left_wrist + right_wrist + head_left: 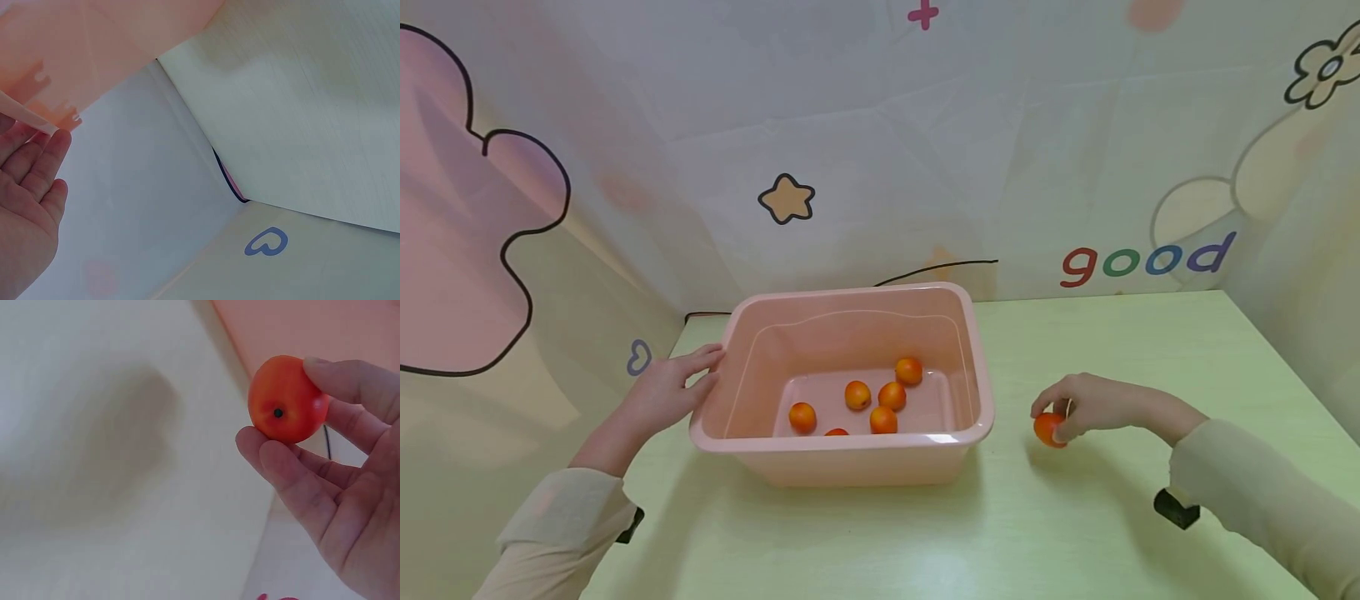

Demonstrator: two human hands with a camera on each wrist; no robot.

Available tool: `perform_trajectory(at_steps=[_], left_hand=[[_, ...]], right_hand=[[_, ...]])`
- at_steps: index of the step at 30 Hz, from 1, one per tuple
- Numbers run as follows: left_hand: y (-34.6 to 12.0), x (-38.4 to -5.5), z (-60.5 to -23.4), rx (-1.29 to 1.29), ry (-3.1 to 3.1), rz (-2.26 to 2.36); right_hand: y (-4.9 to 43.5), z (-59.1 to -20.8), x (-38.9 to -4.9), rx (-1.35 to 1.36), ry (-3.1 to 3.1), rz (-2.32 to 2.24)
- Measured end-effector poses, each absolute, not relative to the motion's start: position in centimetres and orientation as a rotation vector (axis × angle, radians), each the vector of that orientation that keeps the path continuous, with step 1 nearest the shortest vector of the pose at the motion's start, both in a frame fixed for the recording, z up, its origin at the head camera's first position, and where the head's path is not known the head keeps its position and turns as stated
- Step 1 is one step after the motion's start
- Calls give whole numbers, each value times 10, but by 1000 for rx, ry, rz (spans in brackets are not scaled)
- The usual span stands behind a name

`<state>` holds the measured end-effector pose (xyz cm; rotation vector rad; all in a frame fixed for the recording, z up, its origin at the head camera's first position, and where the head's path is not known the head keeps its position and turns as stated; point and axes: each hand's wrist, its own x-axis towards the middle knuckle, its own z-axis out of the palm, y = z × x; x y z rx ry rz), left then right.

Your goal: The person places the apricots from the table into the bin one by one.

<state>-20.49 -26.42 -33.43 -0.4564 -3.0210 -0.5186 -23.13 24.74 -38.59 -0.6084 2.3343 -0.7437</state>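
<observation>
In the head view, a pink plastic tub (857, 463) stands on the table with several small orange-red round fruits (802, 417) on its floor. My left hand (662, 392) touches the tub's left rim. Seen from below in the left wrist view, its fingers (49, 165) lie fairly straight against the rim, some tips hidden behind it. To the right of the tub, my right hand (1093, 404) pinches another orange-red fruit (287, 399) between thumb and fingertips. That fruit has a dark stem spot in a shallow dimple. It is close above the table, apart from the tub.
The pale green table (1120, 333) extends right of the tub and in front of it. Behind and at the sides hangs a printed cloth (865, 200) with a star, a heart and the word "good". The tub's near wall partly hides one fruit (837, 432).
</observation>
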Motion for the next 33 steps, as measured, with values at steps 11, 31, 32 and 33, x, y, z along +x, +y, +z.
perform_trajectory(at_steps=[11, 31, 32, 33], left_hand=[[-266, -206, -335, -449, -3018, -501], [-267, -206, -333, -422, -3034, -547], [-267, -206, -333, -426, -3030, -542], [-267, -206, -333, -427, -3026, -538]], right_hand=[[241, -339, -245, -672, 2410, -706], [190, -274, -269, -787, 2490, -663], [185, -271, -270, -796, 2486, -655], [181, -268, -272, -805, 2483, -642]])
